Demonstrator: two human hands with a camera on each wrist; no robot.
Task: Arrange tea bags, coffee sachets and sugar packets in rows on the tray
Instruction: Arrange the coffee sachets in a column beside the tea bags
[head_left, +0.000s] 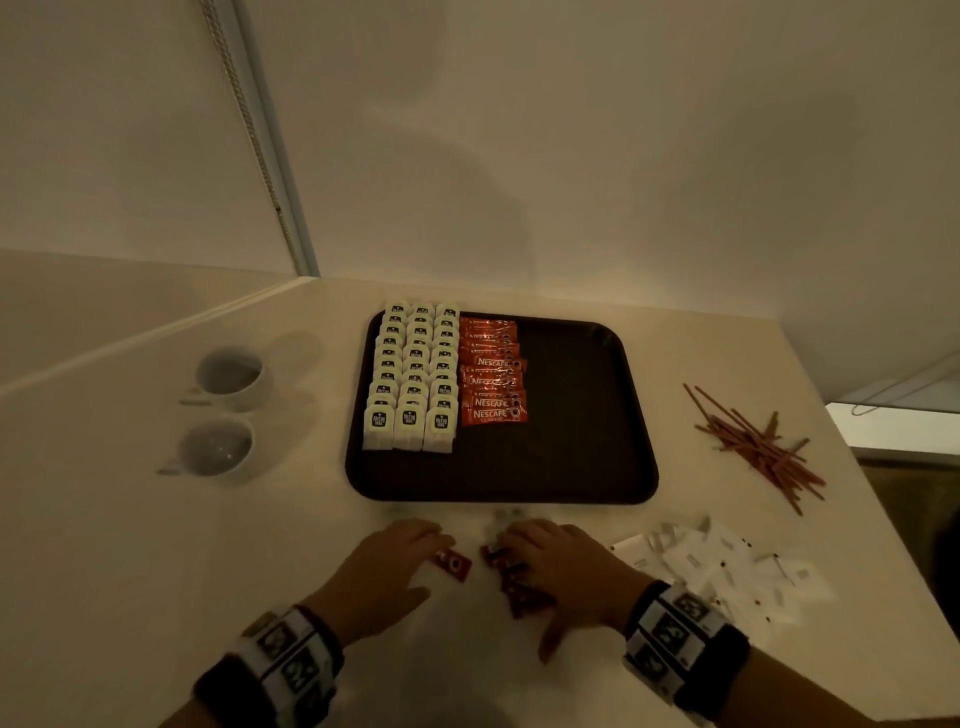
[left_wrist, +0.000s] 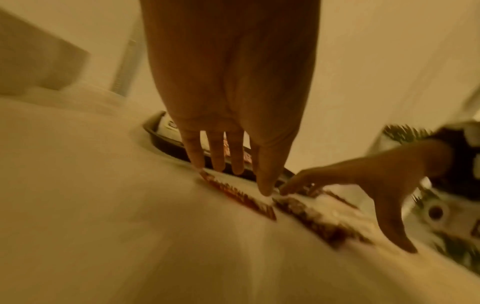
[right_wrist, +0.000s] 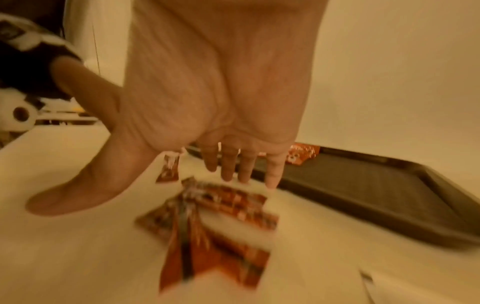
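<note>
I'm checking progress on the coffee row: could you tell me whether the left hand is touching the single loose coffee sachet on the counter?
Cannot tell. The left wrist view is blurred: left hand fingertips meet the sachet's outline, contact unclear.

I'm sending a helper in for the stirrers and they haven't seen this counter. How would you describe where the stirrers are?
Start at the dark tray in the middle of the pale counter. Look to its right, near the counter's edge: a loose heap of thin reddish-brown stirrer sticks lies there. Unlike the flat white packets scattered nearer the person, they are long, narrow and crossed over each other.
</note>
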